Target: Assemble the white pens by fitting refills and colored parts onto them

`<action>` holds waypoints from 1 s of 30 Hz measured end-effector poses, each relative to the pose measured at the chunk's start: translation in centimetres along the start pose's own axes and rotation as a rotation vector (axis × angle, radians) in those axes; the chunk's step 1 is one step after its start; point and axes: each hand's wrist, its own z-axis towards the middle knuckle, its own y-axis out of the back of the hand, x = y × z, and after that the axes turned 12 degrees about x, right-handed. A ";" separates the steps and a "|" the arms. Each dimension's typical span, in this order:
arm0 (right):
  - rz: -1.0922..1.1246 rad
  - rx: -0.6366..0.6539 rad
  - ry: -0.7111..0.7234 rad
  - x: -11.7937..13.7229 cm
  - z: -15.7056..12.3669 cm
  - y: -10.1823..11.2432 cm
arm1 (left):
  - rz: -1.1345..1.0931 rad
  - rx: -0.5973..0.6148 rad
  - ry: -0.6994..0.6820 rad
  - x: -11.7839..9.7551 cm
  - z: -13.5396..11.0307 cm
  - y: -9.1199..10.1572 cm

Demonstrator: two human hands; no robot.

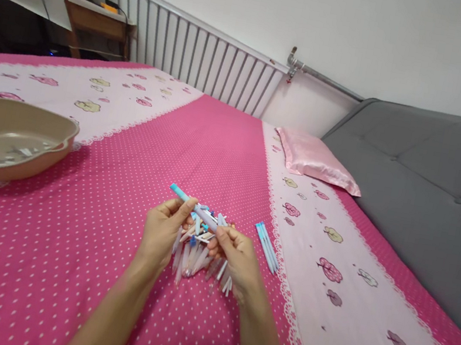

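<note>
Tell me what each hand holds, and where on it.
One pen: left hand just behind the blue end, right hand at the opposite end.

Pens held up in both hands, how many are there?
1: a blue-ended pen, held between the left hand and the right hand, over the pile; any behind them would be hidden.

Open lane across bedspread [110, 222] between basin [8, 118] and pen pile [186, 257]; pen row [266, 248] blocks low path right of pile.
</note>
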 end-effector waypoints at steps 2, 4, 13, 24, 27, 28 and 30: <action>-0.026 -0.067 0.062 -0.1 0.0 0.2 | -0.002 -0.025 -0.011 0.0 0.1 0.2; -0.061 -0.125 0.124 -0.2 0.0 0.6 | -0.001 -0.062 -0.035 0.1 0.3 0.5; -0.381 -0.327 0.239 -0.6 0.2 1.8 | 0.094 -0.223 -0.098 -0.1 0.8 1.5; -0.483 -0.484 0.314 2.0 -1.7 1.4 | 0.437 -0.215 -0.003 0.5 0.9 2.4; -0.451 -0.546 0.344 2.5 -2.0 1.9 | 0.932 -0.167 0.103 0.8 0.9 3.2; -0.445 -0.552 0.344 2.3 -1.8 2.1 | 1.085 -0.136 0.147 0.9 0.9 3.3; -0.449 -0.533 0.316 1.3 -1.0 2.4 | 1.296 -0.093 0.235 1.3 0.9 3.4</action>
